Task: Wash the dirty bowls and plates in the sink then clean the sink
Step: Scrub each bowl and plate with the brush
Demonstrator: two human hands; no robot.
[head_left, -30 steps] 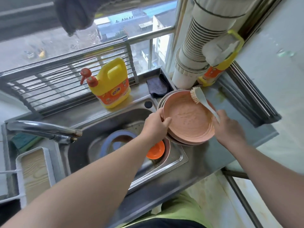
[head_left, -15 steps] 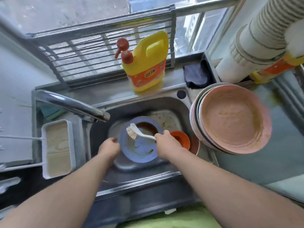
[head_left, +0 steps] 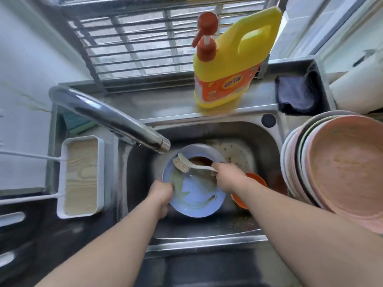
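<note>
A dirty blue plate (head_left: 196, 195) with brown smears lies in the steel sink (head_left: 207, 238). My left hand (head_left: 161, 193) grips its left rim. My right hand (head_left: 230, 179) holds the white handle of a dish brush (head_left: 184, 164), whose bristles rest on the plate's far left part. An orange bowl (head_left: 255, 179) sits in the sink just right of the plate, partly behind my right wrist. A stack of plates with a pink one (head_left: 350, 172) on top stands on the counter at the right.
The chrome faucet (head_left: 109, 119) reaches over the sink from the left. A yellow detergent bottle (head_left: 230, 65) with a red pump stands on the back ledge, beside a dark cloth (head_left: 296, 94). A white tray (head_left: 80, 179) lies left of the sink.
Both hands left the pink plate stack and went down into the sink. My left hand now grips the blue plate's rim and the brush has moved onto that plate.
</note>
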